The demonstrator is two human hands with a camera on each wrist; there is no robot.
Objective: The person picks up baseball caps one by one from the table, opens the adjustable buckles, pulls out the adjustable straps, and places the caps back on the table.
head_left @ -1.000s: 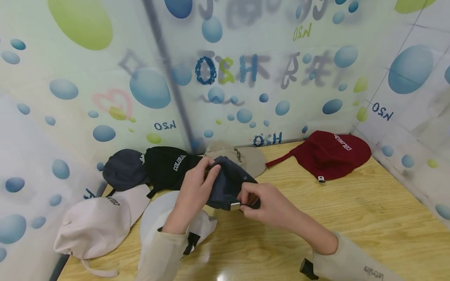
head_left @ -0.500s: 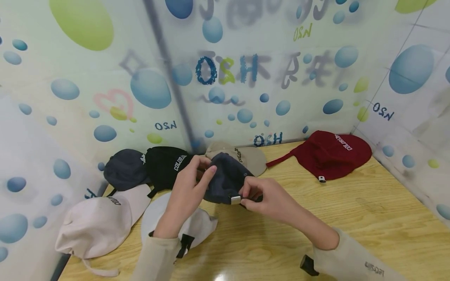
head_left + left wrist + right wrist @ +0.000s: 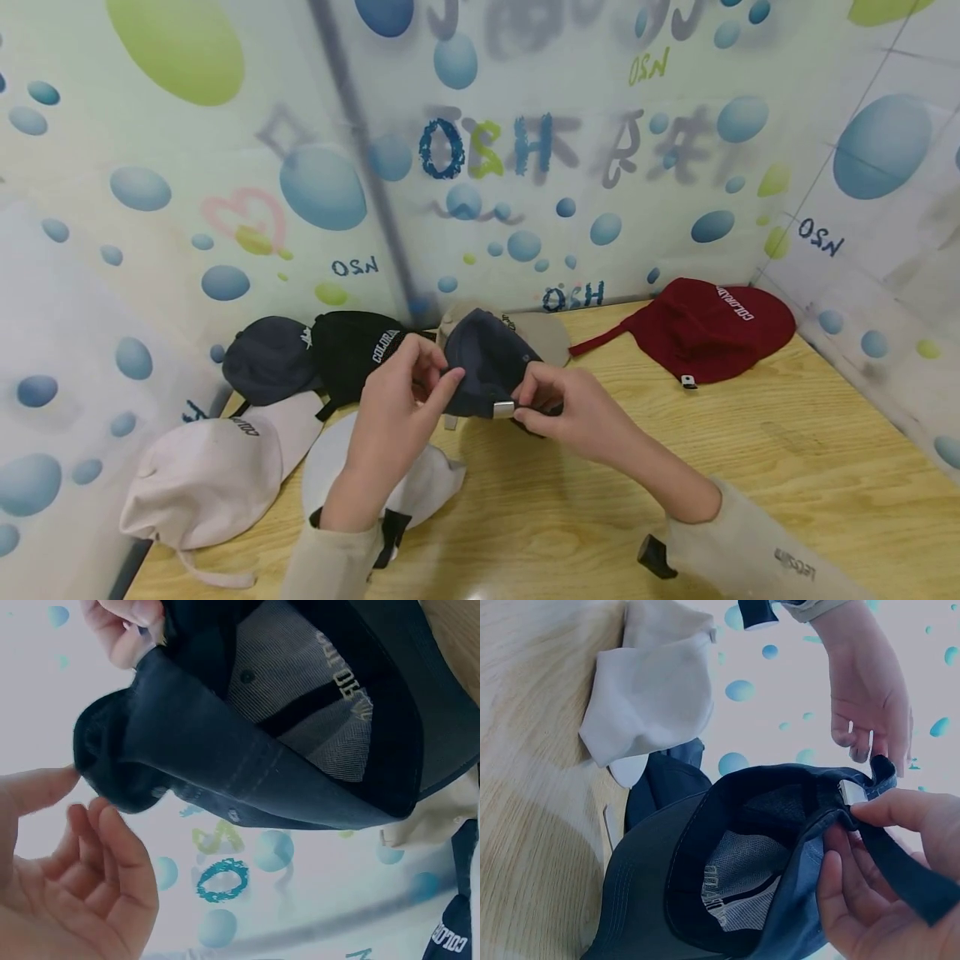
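A dark navy baseball cap (image 3: 483,367) is held up over the table, its mesh-lined inside and brim (image 3: 641,877) visible in the right wrist view. At its back edge, my left hand (image 3: 397,408) pinches the fabric between thumb and fingers; in the left wrist view the thumb tip meets the cap's rounded edge. My right hand (image 3: 577,408) pinches the back strap right beside the silver metal buckle (image 3: 851,793). The strap's loose end (image 3: 911,877) hangs past the right fingers. Part of the right hand's grip lies behind the cap in the left wrist view.
Several caps lie on the wooden table (image 3: 675,467): navy (image 3: 270,358), black (image 3: 352,354), pale pink (image 3: 202,483), white (image 3: 427,492), beige (image 3: 551,333), and dark red (image 3: 712,333) at the far right. A printed wall sheet (image 3: 517,50) stands behind them.
The held cap and both hands have risen slightly, farther from me. My left hand has shifted a little left along the cap, and the right hand keeps hold near the buckle.
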